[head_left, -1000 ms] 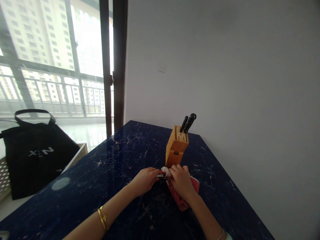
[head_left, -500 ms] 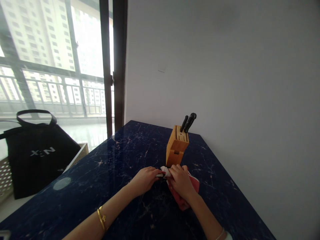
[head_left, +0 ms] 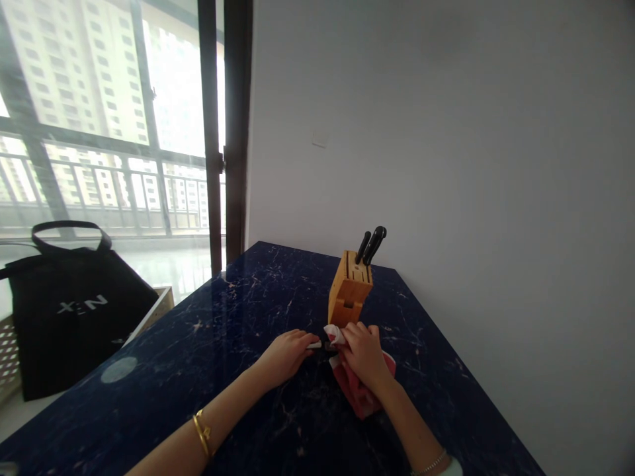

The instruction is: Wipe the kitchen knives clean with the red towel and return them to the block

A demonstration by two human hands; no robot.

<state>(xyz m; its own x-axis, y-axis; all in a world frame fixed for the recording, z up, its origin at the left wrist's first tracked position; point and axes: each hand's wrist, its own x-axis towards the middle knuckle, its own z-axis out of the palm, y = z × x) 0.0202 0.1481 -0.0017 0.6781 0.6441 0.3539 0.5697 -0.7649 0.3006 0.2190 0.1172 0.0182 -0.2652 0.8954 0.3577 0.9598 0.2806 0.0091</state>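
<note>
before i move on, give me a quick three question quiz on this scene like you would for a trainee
1. True or false: the right hand is holding the red-and-white cloth.
2. What colour are the two handles standing up from the wooden block? A) red B) black C) yellow
3. Fill the gap: the gold bracelet is worn on the ____ arm.

Key: 1 true; 2 B; 3 left
</note>
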